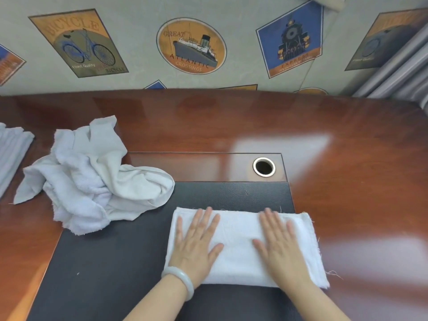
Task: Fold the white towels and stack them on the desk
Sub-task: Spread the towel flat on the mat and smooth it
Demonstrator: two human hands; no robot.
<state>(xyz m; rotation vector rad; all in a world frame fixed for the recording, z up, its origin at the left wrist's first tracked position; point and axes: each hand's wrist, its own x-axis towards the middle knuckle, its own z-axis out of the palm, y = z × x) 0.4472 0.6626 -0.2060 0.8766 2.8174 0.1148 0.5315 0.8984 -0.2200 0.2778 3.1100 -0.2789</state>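
Note:
A folded white towel (240, 258) lies flat on the black desk pad (111, 262) in front of me. My left hand (196, 244) rests palm down on its left half, fingers spread, a pale bangle on the wrist. My right hand (281, 246) lies palm down on its right half, fingers spread. A crumpled heap of white towels (92, 179) sits to the left, partly on the pad and partly on the wooden desk (347, 158). At the far left edge a folded white towel (11, 154) is partly cut off.
A round metal-rimmed cable hole (264, 167) is set in the desk just behind the pad. The wall (139, 72) with poster-print wallpaper stands close behind the desk. Grey curtain folds (405, 72) hang at the right rear corner.

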